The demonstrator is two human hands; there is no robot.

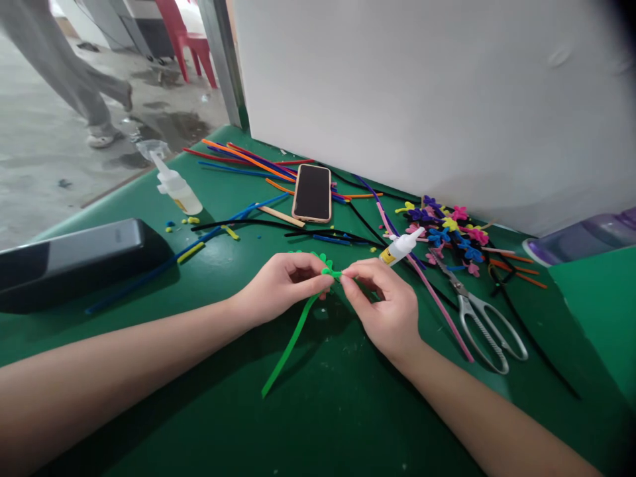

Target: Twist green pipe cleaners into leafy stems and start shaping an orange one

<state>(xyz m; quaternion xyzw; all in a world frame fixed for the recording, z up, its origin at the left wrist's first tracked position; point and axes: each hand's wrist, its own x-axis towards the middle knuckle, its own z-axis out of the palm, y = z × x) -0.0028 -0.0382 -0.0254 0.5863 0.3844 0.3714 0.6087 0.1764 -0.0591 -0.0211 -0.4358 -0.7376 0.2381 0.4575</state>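
A green pipe cleaner is held above the table between my two hands, its long tail slanting down toward the front. Thumb and fingers of my left hand pinch the end that is bent into small loops. My right hand pinches a short stretch of the same green stem at its fingertips. More small green loops show behind my left fingers, partly hidden. Just beyond my right hand lies a small white glue bottle. Scissors with grey handles rest to the right.
A phone lies among loose coloured pipe cleaners. Pipe cleaner flowers are heaped at right near a purple-tinted bottle. Another glue bottle and a dark box stand left. A person's legs show beyond the table.
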